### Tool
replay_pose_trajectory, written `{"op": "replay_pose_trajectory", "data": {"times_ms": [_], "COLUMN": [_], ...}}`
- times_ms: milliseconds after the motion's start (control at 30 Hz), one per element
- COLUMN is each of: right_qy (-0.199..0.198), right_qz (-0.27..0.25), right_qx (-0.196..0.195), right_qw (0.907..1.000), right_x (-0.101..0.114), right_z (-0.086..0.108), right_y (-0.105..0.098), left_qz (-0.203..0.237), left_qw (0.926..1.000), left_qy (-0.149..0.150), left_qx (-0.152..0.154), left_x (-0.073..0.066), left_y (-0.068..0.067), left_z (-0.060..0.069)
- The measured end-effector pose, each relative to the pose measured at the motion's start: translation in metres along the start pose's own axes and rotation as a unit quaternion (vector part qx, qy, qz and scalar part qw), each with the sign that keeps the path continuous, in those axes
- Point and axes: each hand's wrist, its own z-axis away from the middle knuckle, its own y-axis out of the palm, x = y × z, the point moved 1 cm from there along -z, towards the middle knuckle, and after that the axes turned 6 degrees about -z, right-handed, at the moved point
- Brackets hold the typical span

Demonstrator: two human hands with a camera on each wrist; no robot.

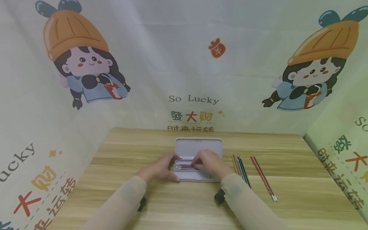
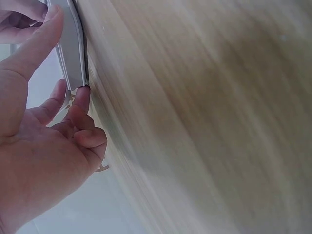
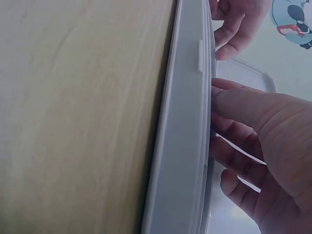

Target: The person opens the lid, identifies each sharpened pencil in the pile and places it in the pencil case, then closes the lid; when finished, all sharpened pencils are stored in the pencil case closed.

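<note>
A white hinged case [image 1: 198, 148] lies with its lid raised on the wooden table. Several pencils [image 1: 184, 166] are in its upper compartment. My left hand [image 1: 162, 167] grips the case's left end, thumb at the front corner and fingers toward the back; the left wrist view shows the hand [image 2: 48, 141] around the case's end [image 2: 73, 48]. My right hand [image 1: 208, 161] is over the compartment, fingertips down at the pencils. In the right wrist view the case's front wall [image 3: 180, 117] hides the fingertips of the right hand [image 3: 273, 141], so what they pinch is hard to see.
Right of the case lie several dark and yellow pencils [image 1: 243, 171], partly behind my right forearm. Farther right are two red pencils [image 1: 263, 177] side by side. A printed cloth [image 1: 149, 64] stands behind the table [image 1: 287, 153] and along both sides.
</note>
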Motion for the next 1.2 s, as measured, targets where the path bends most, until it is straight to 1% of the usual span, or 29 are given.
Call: {"op": "replay_pose_trajectory", "data": {"times_ms": [233, 333, 400, 500, 567, 667, 733, 867, 967, 1100, 1200], "right_qy": [0.001, 0.015, 0.031, 0.050, 0.056, 0.055, 0.045, 0.045, 0.065, 0.091, 0.094], "right_qz": [-0.014, -0.029, -0.034, -0.035, -0.029, -0.029, -0.028, -0.036, -0.040, -0.030, -0.016], "right_qx": [-0.031, -0.041, -0.045, -0.054, -0.062, -0.074, -0.081, -0.083, -0.081, -0.084, -0.088], "right_qw": [0.9994, 0.9986, 0.9979, 0.9966, 0.9960, 0.9954, 0.9954, 0.9949, 0.9938, 0.9919, 0.9915], "right_x": [-0.002, -0.004, -0.006, -0.011, -0.015, -0.023, -0.029, -0.040, -0.045, -0.049, -0.051], "right_z": [0.012, 0.021, 0.028, 0.040, 0.048, 0.059, 0.065, 0.075, 0.082, 0.090, 0.097], "right_y": [-0.001, -0.006, -0.011, -0.020, -0.025, -0.032, -0.035, -0.039, -0.042, -0.048, -0.054], "left_qz": [-0.002, 0.001, 0.002, -0.001, -0.004, -0.008, -0.009, -0.009, -0.008, -0.009, -0.008], "left_qw": [1.0000, 1.0000, 1.0000, 0.9999, 0.9999, 0.9999, 0.9999, 0.9999, 0.9999, 0.9999, 0.9999], "left_qy": [-0.004, -0.007, -0.008, -0.013, -0.013, -0.012, -0.009, -0.006, -0.008, -0.014, -0.014], "left_qx": [0.003, 0.004, 0.003, 0.001, 0.000, 0.000, 0.001, 0.000, -0.002, -0.002, -0.001], "left_x": [0.000, -0.002, -0.002, -0.001, -0.001, 0.001, 0.000, -0.001, -0.001, -0.001, -0.001], "left_y": [0.002, 0.001, 0.001, 0.001, 0.001, 0.002, 0.002, 0.002, 0.001, 0.001, 0.000], "left_z": [0.000, 0.001, 0.002, 0.002, 0.001, 0.001, 0.002, 0.001, 0.002, 0.002, 0.001]}}
